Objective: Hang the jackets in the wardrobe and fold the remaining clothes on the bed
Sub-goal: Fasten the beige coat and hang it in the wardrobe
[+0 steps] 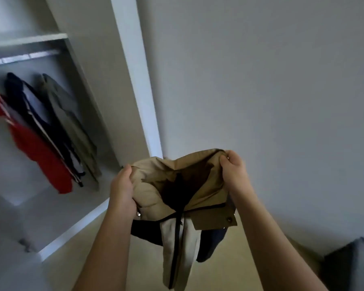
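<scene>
I hold a beige jacket (177, 185) with black zip trim up in front of me, its collar spread open between both hands. My left hand (122, 190) grips the left side of the collar and my right hand (233, 171) grips the right side. The jacket's body hangs down between my forearms over the floor. The open wardrobe (105, 97) is to my left, with a metal rail (23, 57) under a shelf. On the rail hang a red jacket (34, 148), a dark navy jacket (29, 106) and an olive jacket (72, 122).
A plain white wall (261, 80) fills the right of the view. A grey corner of the bed (353, 263) shows at the lower right. The wardrobe's white frame post (139, 80) stands between the wardrobe and the wall. The floor (145, 259) is beige.
</scene>
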Demonstrator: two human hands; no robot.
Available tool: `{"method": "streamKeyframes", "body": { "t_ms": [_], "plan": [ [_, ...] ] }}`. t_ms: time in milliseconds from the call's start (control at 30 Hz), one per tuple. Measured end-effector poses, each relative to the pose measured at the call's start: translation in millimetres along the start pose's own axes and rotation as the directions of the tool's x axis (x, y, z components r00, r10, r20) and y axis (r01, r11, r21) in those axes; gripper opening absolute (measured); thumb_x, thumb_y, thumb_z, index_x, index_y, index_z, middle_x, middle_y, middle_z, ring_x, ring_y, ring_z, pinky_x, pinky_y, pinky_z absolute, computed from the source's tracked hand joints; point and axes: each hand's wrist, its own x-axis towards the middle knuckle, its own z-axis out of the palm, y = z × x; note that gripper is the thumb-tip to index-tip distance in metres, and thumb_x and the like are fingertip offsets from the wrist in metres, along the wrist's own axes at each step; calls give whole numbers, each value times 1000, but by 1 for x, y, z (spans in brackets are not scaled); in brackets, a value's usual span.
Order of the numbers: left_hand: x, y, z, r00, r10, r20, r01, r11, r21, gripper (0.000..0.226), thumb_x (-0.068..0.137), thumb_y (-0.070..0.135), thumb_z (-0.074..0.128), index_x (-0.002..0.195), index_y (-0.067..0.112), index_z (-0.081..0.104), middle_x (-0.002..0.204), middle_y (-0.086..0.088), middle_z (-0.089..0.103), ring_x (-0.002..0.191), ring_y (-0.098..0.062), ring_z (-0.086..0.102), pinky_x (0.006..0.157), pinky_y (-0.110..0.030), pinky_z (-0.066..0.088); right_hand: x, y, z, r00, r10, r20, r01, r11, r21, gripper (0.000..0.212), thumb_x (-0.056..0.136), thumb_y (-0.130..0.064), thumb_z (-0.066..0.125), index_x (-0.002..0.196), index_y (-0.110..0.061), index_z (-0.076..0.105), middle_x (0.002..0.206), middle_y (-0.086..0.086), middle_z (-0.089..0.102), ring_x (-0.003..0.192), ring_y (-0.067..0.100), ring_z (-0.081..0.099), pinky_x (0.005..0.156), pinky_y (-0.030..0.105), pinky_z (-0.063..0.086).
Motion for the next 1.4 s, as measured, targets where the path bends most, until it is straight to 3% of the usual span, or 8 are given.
{"method": "streamKeyframes", "body": {
  "t_ms": [167,367,500,700,833,1200,1333,1400],
  "plan": [
    [34,41,-87,984,45,-171,-67,990,-124,26,98,33,49,88,16,66,74,-3,69,65,-13,66,49,-19,49,2,-17,114,980,-24,197,37,997,-61,22,99,-13,39,93,-3,59,78,9,57,71,20,53,65,34,45],
    [76,71,-176,929,32,-369,-115,972,-204,36,95,37,52,111,7,65,101,-11,67,94,-26,62,89,-39,49,11,-17,244,901,-9,434,52,995,-89,22,100,-17,39,93,-11,60,84,12,60,75,23,58,72,37,52],
    [123,100,-218,844,32,-535,-170,963,-210,27,97,32,50,91,9,63,86,-6,60,88,-23,58,77,-33,46,31,-20,336,815,-28,578,101,990,-94,21,98,-15,41,90,-7,58,77,11,55,69,21,53,65,34,46],
    [188,145,-268,701,50,-711,-260,947,-190,38,99,25,46,126,-1,55,113,-12,57,93,-25,55,87,-33,41,81,-55,474,443,144,885,205,945,-256,19,101,-16,41,88,-16,55,83,6,56,74,16,56,57,23,46],
    [229,179,-284,653,20,-757,-339,901,-269,43,102,23,38,137,-1,44,139,-18,46,127,-32,45,99,-35,37,106,-80,561,282,247,927,289,900,-328,17,101,-18,44,88,-20,55,89,4,57,79,16,58,54,22,47],
    [322,265,-380,677,17,-736,-392,854,-341,44,103,28,37,135,-1,47,127,-17,56,108,-29,55,95,-36,41,115,-102,757,175,328,928,506,779,-371,11,95,-16,51,92,-12,61,92,12,64,77,22,64,55,24,55],
    [360,292,-423,678,-33,-734,-392,828,-400,43,105,21,30,138,-6,40,142,-22,43,125,-33,45,106,-39,35,104,-116,822,135,422,896,606,681,-412,18,93,-14,50,100,-4,63,86,10,66,74,21,64,67,27,56],
    [376,301,-448,689,-51,-723,-369,834,-411,38,103,23,36,124,-3,54,122,-20,58,107,-34,56,91,-41,45,98,-123,857,164,383,909,651,650,-392,13,90,-13,52,90,-4,62,82,10,61,68,20,60,62,30,52]
  ]
}}
